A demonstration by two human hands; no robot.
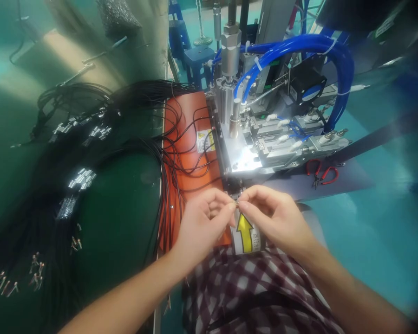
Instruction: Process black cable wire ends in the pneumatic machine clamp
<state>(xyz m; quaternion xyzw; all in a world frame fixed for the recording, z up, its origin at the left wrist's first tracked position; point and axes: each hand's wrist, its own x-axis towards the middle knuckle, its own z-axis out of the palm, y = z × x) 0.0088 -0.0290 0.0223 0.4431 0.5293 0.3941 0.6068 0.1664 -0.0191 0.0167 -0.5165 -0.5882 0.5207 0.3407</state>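
My left hand (pixel 209 218) and my right hand (pixel 270 211) meet at the front edge of the machine, fingertips pinched close together. Between them is a tiny piece, too small to make out. Just below the fingers lies a label with a yellow arrow (pixel 244 232). Behind the hands stands the metal machine (pixel 245 160), brightly lit at its near corner. Thin black cables (pixel 167 185) run over the orange panel (pixel 191 104) to the left of the hands.
Bundles of black cables with shiny metal ends (pixel 81 178) lie on the green table (pixel 125 199) at left. Red-handled pliers (pixel 322 175) rest right of the machine. Thick blue hoses (pixel 346 69) arch above it. Blue stools (pixel 198 60) stand behind.
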